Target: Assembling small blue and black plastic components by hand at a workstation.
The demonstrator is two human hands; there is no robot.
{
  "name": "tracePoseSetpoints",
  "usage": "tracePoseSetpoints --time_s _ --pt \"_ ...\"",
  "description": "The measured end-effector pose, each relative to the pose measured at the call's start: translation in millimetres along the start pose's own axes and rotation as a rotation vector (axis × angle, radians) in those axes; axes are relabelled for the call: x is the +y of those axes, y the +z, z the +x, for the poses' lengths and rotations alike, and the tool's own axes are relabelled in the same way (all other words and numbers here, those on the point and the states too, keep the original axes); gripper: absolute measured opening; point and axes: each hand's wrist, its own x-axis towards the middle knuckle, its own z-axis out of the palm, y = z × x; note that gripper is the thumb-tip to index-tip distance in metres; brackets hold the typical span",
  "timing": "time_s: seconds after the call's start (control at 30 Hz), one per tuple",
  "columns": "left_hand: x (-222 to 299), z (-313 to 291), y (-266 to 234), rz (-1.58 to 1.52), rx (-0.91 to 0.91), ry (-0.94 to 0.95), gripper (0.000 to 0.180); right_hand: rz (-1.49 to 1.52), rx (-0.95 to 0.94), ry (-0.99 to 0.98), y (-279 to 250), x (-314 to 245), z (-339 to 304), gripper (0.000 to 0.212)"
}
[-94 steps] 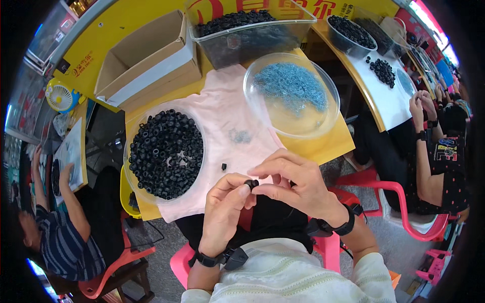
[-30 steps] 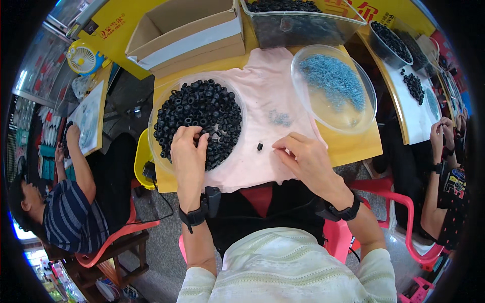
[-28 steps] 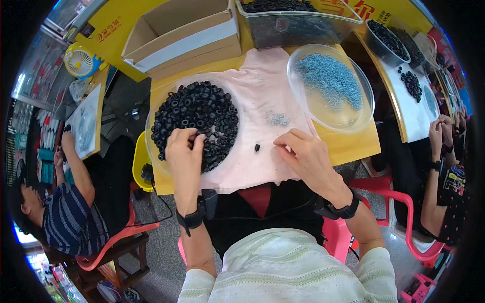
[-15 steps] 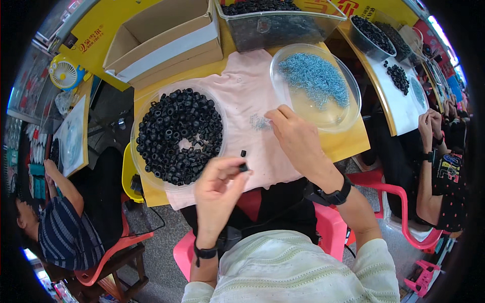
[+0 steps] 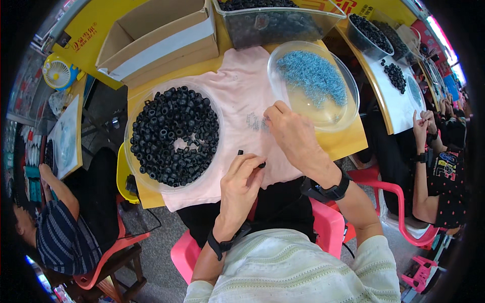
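My left hand (image 5: 240, 183) is closed in a pinch around a small black plastic piece (image 5: 261, 165), over the near part of a pink cloth. Another small black piece (image 5: 240, 152) shows just beyond its knuckles; whether it lies on the cloth or touches my fingers I cannot tell. My right hand (image 5: 295, 135) reaches to a small scatter of tiny clear-bluish pieces (image 5: 254, 121) on the pink cloth (image 5: 242, 76). Its thumb and fingertips press together, and anything between them is too small to make out.
Left on the cloth stands a round clear tray (image 5: 128, 150) of black plastic pieces (image 5: 172, 116). At right is another round tray (image 5: 353, 108) with tiny blue pieces (image 5: 316, 76). A cardboard box (image 5: 166, 50) and a clear bin (image 5: 273, 29) stand behind. People sit at both sides.
My left hand has moved right and slightly up with the black piece, nearer to my right hand. My right hand has shifted only a little, still at the tiny pieces.
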Motion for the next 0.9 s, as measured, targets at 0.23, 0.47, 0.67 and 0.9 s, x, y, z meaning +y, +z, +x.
tracePoseSetpoints --time_s 0.23,0.47,0.67,0.9 --pt "0 0 1 -0.045 0.019 -0.056 0.028 0.015 0.061 -0.029 -15 -1 -18 0.011" --pt "0 0 1 -0.101 0.050 -0.048 0.030 0.213 0.088 -0.012 -18 1 -36 0.007" --pt "4 -5 -4 -0.238 0.084 -0.042 0.033 0.221 0.156 -0.040 -4 6 -33 0.008" --pt "8 -14 -7 -0.740 0.065 -0.295 0.028 0.209 0.074 -0.031 -19 3 -41 0.014"
